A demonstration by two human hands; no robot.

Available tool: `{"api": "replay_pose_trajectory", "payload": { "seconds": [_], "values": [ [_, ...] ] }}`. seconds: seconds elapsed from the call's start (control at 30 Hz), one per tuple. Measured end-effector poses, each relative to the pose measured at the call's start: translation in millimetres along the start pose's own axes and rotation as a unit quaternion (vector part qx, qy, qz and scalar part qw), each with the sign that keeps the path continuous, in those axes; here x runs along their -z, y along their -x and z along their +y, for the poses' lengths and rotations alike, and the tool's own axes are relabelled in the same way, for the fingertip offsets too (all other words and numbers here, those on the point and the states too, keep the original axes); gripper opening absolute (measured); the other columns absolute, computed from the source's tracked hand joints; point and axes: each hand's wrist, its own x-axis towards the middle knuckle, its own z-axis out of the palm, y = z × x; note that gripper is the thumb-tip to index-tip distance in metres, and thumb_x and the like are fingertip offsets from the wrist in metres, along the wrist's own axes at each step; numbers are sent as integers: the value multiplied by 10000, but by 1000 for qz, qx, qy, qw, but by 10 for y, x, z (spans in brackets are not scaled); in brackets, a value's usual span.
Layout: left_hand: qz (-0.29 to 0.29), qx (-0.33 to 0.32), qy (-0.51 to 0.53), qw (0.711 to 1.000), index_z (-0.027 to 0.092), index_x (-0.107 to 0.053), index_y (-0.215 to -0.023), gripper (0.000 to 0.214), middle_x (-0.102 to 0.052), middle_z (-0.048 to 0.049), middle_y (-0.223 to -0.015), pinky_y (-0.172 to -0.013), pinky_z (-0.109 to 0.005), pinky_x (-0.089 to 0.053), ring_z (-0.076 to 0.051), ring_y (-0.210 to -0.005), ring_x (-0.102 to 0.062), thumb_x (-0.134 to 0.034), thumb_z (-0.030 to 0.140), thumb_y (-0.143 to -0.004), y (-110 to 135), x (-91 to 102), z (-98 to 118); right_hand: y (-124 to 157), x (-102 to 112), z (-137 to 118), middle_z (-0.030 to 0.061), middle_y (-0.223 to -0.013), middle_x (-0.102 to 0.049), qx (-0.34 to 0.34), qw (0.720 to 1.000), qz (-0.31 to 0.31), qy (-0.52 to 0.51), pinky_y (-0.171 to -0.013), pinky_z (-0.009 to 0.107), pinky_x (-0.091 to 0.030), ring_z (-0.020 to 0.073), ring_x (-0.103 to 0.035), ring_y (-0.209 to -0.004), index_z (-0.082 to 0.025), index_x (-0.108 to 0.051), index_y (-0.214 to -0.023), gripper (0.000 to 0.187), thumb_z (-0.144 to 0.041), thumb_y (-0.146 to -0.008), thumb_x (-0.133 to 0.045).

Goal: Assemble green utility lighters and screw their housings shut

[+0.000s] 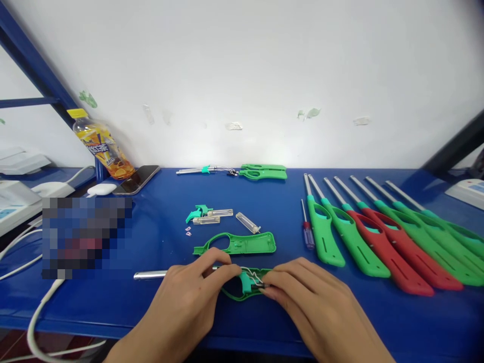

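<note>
An open lighter shell half [235, 296], green, lies near the table's front edge with its metal tube [149, 275] pointing left. A teal trigger [247, 283], thin pale wires [254, 273] and a small black igniter [258, 286] sit in it. My left hand [191, 290] is closed on the shell where the tube meets it, fingertips beside the trigger. My right hand [312, 290] pinches the igniter's right end and covers the shell's handle. Just beyond lies the other green shell half [257, 243], inner side up.
Clear fuel tanks [247, 222] and teal triggers [198, 213] lie mid-table. Behind them are another tube with wires [195, 170] and green shell [263, 172]. A screwdriver [308, 234] and several finished lighters [327, 237] stand right; a phone [138, 180] and bottle [104, 146] left.
</note>
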Motion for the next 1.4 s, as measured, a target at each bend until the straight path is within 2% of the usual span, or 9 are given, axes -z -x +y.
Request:
{"api": "replay_pose_trajectory", "payload": {
  "seconds": [0.13, 0.53, 0.97, 1.07, 1.17, 1.27, 1.4],
  "values": [
    [0, 1, 7, 1000, 252, -682, -1189, 435, -713, -35, -1068, -619, -260, -595, -157, -721, -739, -405, -18, -992, 16, -10, -16, -8, 4, 1, 10, -930, -761, 2, 1000, 7, 3, -747, 319, -550, 190, -696, -806, -239, -701, -1023, 308, -297, -1149, -426],
    [4, 3, -3, 1000, 233, -670, -1154, 448, -708, -42, -1052, -596, -216, -586, -130, -691, -722, -379, -46, -959, -11, -12, -6, -6, 0, -15, 8, -950, -760, 2, 1000, 0, 7, -742, 327, -551, 195, -691, -818, -241, -708, -1066, 298, -297, -1147, -427],
    [-4, 3, -11, 1000, 237, -667, -1157, 463, -696, -38, -1056, -592, -249, -590, -145, -688, -727, -372, -56, -954, 2, -38, 0, -12, -4, -11, 9, -967, -757, -8, 1000, 3, -8, -721, 324, -538, 199, -675, -817, -258, -725, -1087, 265, -300, -1134, -468],
    [-12, 9, -8, 1000, 239, -657, -1176, 405, -674, -42, -1056, -582, -272, -578, -162, -706, -712, -388, -11, -1005, 10, -24, 24, -8, 2, -13, 13, -966, -755, -13, 1000, -4, -10, -724, 323, -534, 202, -672, -821, -258, -728, -1088, 253, -298, -1130, -482],
    [-15, 17, 18, 1000, 248, -640, -1204, 254, -660, -50, -1079, -619, -305, -592, -189, -783, -719, -457, 127, -1074, 1, 5, 82, -5, 3, -23, 7, -965, -750, -16, 1000, -3, -11, -726, 328, -530, 203, -664, -823, -260, -725, -1088, 231, -286, -1124, -498],
    [-20, 25, 32, 999, 257, -628, -1234, 179, -654, -59, -1118, -649, -339, -605, -214, -841, -728, -539, 255, -1079, -4, 24, 128, -6, -9, -38, 4, -944, -741, -10, 1000, -1, -7, -719, 331, -521, 199, -656, -811, -250, -720, -1063, 233, -255, -1123, -494],
    [-14, 19, 31, 999, 249, -641, -1208, 152, -648, -54, -1088, -626, -323, -578, -204, -827, -715, -554, 260, -1084, 9, 15, 127, 2, -26, -45, 6, -940, -734, 6, 1000, 0, 8, -724, 332, -511, 194, -652, -805, -237, -705, -1027, 251, -216, -1124, -474]
  ]
}}
